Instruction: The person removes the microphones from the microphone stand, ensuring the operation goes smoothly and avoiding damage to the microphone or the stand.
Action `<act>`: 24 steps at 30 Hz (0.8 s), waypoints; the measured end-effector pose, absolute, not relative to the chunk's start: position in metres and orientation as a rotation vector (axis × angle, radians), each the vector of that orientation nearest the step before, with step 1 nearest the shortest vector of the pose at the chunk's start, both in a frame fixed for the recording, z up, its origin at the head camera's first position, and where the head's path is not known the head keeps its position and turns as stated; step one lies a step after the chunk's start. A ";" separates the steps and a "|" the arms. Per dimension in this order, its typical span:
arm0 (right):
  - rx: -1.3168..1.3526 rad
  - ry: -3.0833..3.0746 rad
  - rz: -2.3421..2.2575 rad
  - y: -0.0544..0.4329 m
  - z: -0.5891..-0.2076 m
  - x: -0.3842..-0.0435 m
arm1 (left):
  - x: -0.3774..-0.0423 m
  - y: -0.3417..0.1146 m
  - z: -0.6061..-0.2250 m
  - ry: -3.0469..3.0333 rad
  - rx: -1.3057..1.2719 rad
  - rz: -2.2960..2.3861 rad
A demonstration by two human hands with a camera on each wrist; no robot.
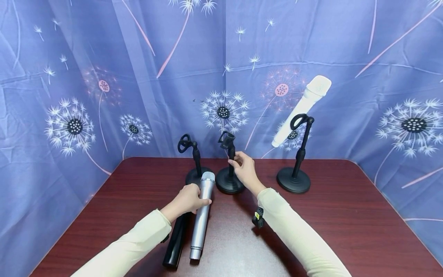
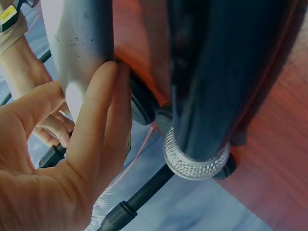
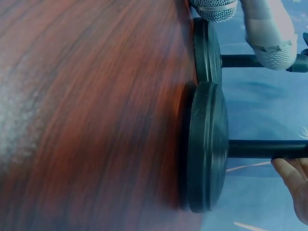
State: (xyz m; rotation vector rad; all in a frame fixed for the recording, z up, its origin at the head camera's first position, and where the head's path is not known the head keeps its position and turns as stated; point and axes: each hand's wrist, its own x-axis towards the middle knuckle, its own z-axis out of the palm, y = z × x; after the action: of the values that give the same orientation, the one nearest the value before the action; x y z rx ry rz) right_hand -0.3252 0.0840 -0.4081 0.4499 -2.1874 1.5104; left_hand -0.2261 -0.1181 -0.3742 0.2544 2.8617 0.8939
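Microphone (image 1: 200, 223), silver, cylindrical, metallic, gripped by left hand (image 1: 187, 199); right hand (image 1: 245, 169) pinches black, round-based, plastic-looking stand (image 1: 230, 183). Mounting seems underway; next likely requires aligning microphone with curved black clip (image 1: 227, 141).

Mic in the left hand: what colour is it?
The mic is silver, clearest in the head view.

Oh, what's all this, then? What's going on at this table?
A person has both hands busy: the left hand grips a silver microphone, and the right hand holds the middle stand, which has no microphone in it. A black microphone lies on the table beside the silver one. A white microphone sits tilted in the right stand, while the left stand is empty.
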 end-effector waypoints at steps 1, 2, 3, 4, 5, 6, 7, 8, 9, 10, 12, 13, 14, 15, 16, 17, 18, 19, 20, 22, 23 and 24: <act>0.451 -2.187 1.513 0.084 -0.408 -0.325 | -0.226 -0.118 -0.375 2.864 0.260 0.884; 0.452 -2.187 1.513 0.084 -0.408 -0.326 | -0.225 -0.119 -0.377 2.868 0.267 0.874; 0.453 -2.189 1.513 0.084 -0.408 -0.326 | -0.225 -0.119 -0.378 2.872 0.271 0.865; 0.453 -2.192 1.515 0.084 -0.408 -0.326 | -0.225 -0.119 -0.379 2.874 0.272 0.861; 0.452 -2.193 1.515 0.084 -0.408 -0.326 | -0.224 -0.119 -0.380 2.875 0.273 0.857; 0.451 -2.196 1.515 0.084 -0.408 -0.326 | -0.224 -0.119 -0.381 2.876 0.274 0.859; 0.448 -2.198 1.515 0.083 -0.408 -0.326 | -0.224 -0.120 -0.382 2.878 0.276 0.861; 0.446 -2.199 1.514 0.083 -0.408 -0.326 | -0.224 -0.120 -0.384 2.882 0.281 0.862; 0.446 -2.201 1.510 0.083 -0.408 -0.326 | -0.224 -0.121 -0.385 2.881 0.278 0.861; 0.445 -2.202 1.509 0.083 -0.408 -0.325 | -0.223 -0.121 -0.386 2.879 0.276 0.860; 0.441 -2.202 1.508 0.082 -0.408 -0.325 | -0.223 -0.121 -0.388 2.877 0.269 0.854; 0.438 -2.202 1.506 0.082 -0.408 -0.325 | -0.222 -0.122 -0.390 2.877 0.267 0.849; 0.436 -2.203 1.505 0.082 -0.408 -0.325 | -0.222 -0.122 -0.391 2.879 0.267 0.845; 0.435 -2.204 1.505 0.082 -0.408 -0.325 | -0.221 -0.122 -0.391 2.876 0.259 0.845; 0.433 -2.204 1.508 0.082 -0.408 -0.325 | -0.221 -0.122 -0.392 2.875 0.260 0.848; 0.434 -2.203 1.507 0.082 -0.408 -0.325 | -0.220 -0.122 -0.393 2.878 0.263 0.847; 0.436 -2.203 1.509 0.082 -0.408 -0.325 | -0.220 -0.122 -0.393 2.881 0.265 0.846; 0.438 -2.203 1.509 0.082 -0.408 -0.325 | -0.219 -0.122 -0.393 2.881 0.267 0.846; 0.441 -2.202 1.512 0.082 -0.408 -0.324 | -0.218 -0.122 -0.393 2.883 0.270 0.846; 0.446 -2.201 1.510 0.082 -0.409 -0.325 | -0.217 -0.122 -0.393 2.879 0.267 0.848; 0.445 -2.202 1.508 0.082 -0.409 -0.325 | -0.217 -0.122 -0.393 2.878 0.266 0.844; 0.443 -2.202 1.508 0.082 -0.409 -0.325 | -0.217 -0.122 -0.393 2.877 0.264 0.842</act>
State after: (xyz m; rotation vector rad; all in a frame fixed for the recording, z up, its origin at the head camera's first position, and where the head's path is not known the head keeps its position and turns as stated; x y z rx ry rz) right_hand -0.3248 0.0819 -0.4086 0.4425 -2.2024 1.5075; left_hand -0.2166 -0.1217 -0.3927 0.2637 2.8767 0.8418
